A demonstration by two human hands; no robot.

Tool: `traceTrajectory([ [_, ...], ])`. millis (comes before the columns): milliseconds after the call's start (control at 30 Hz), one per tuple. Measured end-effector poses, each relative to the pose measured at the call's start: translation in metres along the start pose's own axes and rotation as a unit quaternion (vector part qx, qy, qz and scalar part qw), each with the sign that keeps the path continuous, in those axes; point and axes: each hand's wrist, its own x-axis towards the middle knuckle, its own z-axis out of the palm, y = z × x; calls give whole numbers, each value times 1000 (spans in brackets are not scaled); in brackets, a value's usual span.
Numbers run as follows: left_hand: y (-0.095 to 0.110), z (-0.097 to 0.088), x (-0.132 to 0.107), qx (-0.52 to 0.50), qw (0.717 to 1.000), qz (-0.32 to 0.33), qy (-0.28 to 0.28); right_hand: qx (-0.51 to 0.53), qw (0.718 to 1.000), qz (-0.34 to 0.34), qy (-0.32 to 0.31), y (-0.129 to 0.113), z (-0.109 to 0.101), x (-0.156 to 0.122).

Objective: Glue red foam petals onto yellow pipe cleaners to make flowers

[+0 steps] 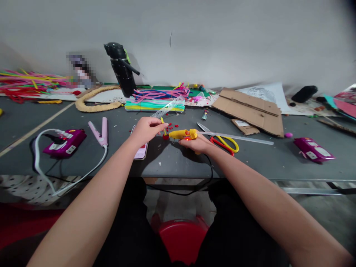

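Between its fingertips my left hand (150, 129) pinches a thin yellow-green pipe cleaner (162, 121) with a small red piece (165, 137) at its lower end. My right hand (196, 144) is wrapped round a yellow hot glue gun (182, 134). The gun's nozzle points left, close to the red piece; whether they touch I cannot tell. A long clear glue stick (239, 137) juts from the gun's rear. Small red bits (170, 128) lie on the table behind the nozzle. A phone (141, 151) with a lit screen lies partly under my left hand.
Scissors (226, 142) with red and yellow handles lie right of my right hand. A pink hair straightener (103, 133) and purple power strip (66, 144) are at left. Behind are a black bottle (122, 70), bundled pipe cleaners (155, 105), a clear ruler (168, 106) and cardboard (250, 111).
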Motion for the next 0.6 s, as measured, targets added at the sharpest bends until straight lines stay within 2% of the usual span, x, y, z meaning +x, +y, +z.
traceTrajectory([
  [600,-3,-4,-1,27,1000,5,-1,-6,1000,8,-4,-1,-1,-1],
])
